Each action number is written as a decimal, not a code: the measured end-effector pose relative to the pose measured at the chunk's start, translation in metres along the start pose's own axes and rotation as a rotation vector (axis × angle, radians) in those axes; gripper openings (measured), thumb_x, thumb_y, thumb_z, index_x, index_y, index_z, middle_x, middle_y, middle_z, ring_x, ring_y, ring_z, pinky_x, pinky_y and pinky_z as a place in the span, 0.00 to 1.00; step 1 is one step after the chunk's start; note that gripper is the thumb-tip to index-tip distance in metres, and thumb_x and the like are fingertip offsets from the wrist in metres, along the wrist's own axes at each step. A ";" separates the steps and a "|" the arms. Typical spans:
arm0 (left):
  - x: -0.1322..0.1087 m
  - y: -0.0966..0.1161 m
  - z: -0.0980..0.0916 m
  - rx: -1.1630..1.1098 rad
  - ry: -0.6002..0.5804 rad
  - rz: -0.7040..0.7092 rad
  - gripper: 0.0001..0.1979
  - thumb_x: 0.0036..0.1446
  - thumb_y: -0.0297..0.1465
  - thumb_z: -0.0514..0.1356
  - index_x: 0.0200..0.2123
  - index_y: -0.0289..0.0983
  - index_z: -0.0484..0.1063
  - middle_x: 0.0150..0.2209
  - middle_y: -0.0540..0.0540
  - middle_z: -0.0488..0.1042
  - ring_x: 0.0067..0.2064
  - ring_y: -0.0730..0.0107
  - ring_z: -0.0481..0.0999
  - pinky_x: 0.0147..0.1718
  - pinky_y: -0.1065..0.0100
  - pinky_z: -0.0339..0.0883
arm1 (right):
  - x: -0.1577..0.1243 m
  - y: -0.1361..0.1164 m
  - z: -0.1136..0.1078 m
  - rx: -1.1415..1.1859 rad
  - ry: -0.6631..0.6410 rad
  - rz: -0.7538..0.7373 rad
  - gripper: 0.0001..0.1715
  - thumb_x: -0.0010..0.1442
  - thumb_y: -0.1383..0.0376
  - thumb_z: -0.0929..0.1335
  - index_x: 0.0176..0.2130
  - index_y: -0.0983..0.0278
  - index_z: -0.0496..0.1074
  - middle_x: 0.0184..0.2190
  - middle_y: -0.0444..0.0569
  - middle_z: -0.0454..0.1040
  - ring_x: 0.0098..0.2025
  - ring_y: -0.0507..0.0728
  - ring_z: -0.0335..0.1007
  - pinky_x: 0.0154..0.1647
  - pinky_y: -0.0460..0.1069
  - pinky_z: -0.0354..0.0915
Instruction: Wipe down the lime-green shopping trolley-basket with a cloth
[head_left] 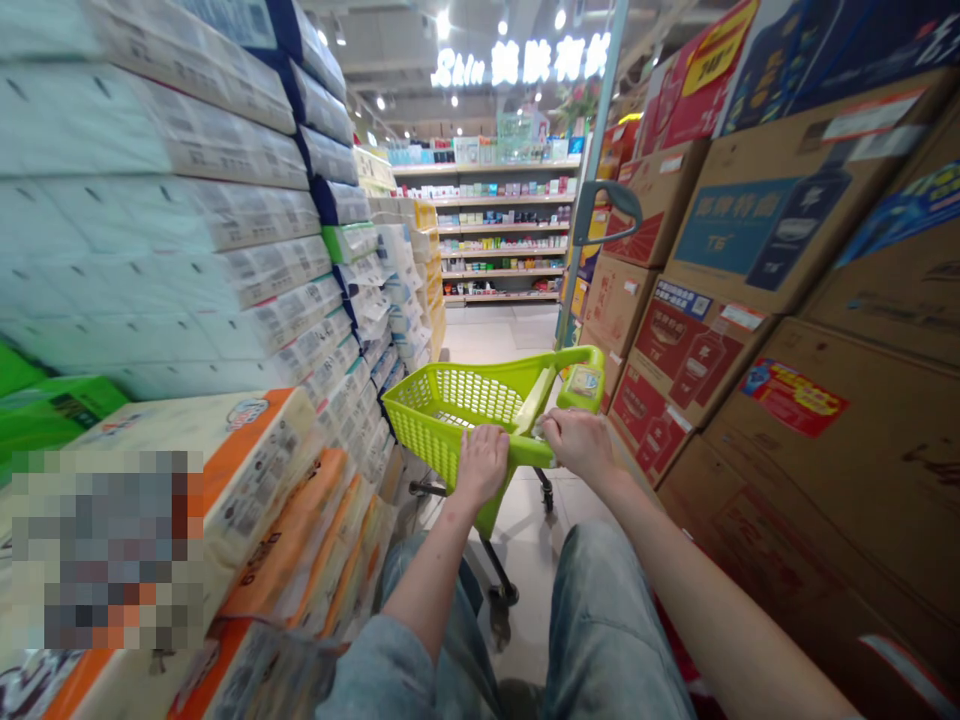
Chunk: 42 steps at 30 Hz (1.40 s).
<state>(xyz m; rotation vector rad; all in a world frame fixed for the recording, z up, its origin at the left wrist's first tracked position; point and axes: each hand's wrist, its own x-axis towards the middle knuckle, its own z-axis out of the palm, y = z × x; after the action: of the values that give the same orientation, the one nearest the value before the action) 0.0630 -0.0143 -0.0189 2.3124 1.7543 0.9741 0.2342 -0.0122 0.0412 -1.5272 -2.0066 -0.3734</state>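
A lime-green shopping cart point(442, 440) with a perforated basket stands in front of me, turned at an angle in the aisle. My left hand point(484, 462) is closed over the near rim of the cart. Further right, my right hand point(577, 440) wraps round the cart's handle side, close to the green panel with a label point(582, 384). No goods show inside the visible part of the basket. Below it, dark wheels on thin legs rest on the pale tiled floor point(517, 640).
Tall stacks of wrapped tissue packs point(150, 220) line the left, with orange-and-cream packs point(247, 480) lower and nearer. Cardboard cartons point(735, 230) are piled along the right. A metal post with a grey handle point(589, 215) rises ahead, and stocked shelves point(502, 200) span the back.
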 end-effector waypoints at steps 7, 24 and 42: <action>-0.011 0.016 -0.001 0.154 0.027 0.000 0.17 0.66 0.37 0.38 0.41 0.40 0.65 0.41 0.46 0.71 0.50 0.63 0.67 0.60 0.39 0.41 | -0.020 -0.014 -0.003 -0.110 0.145 -0.033 0.13 0.60 0.66 0.60 0.29 0.65 0.71 0.28 0.51 0.74 0.32 0.57 0.65 0.35 0.50 0.53; -0.026 0.017 -0.018 0.155 -0.099 0.119 0.18 0.66 0.40 0.40 0.46 0.40 0.65 0.44 0.46 0.70 0.49 0.65 0.66 0.56 0.56 0.53 | -0.013 0.001 -0.016 0.017 -0.207 -0.018 0.21 0.62 0.60 0.56 0.28 0.62 0.72 0.25 0.47 0.75 0.26 0.53 0.67 0.25 0.47 0.48; -0.021 0.017 -0.004 0.134 -0.131 0.116 0.21 0.64 0.46 0.42 0.44 0.40 0.66 0.40 0.47 0.70 0.45 0.62 0.65 0.45 0.60 0.56 | -0.060 0.036 0.009 0.120 0.417 -0.132 0.15 0.64 0.65 0.57 0.40 0.67 0.70 0.37 0.56 0.73 0.44 0.58 0.67 0.47 0.52 0.62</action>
<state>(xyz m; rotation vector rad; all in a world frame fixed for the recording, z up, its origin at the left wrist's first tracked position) 0.0720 -0.0395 -0.0176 2.5205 1.7005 0.7204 0.2762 -0.0432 -0.0068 -1.1368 -1.7655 -0.5632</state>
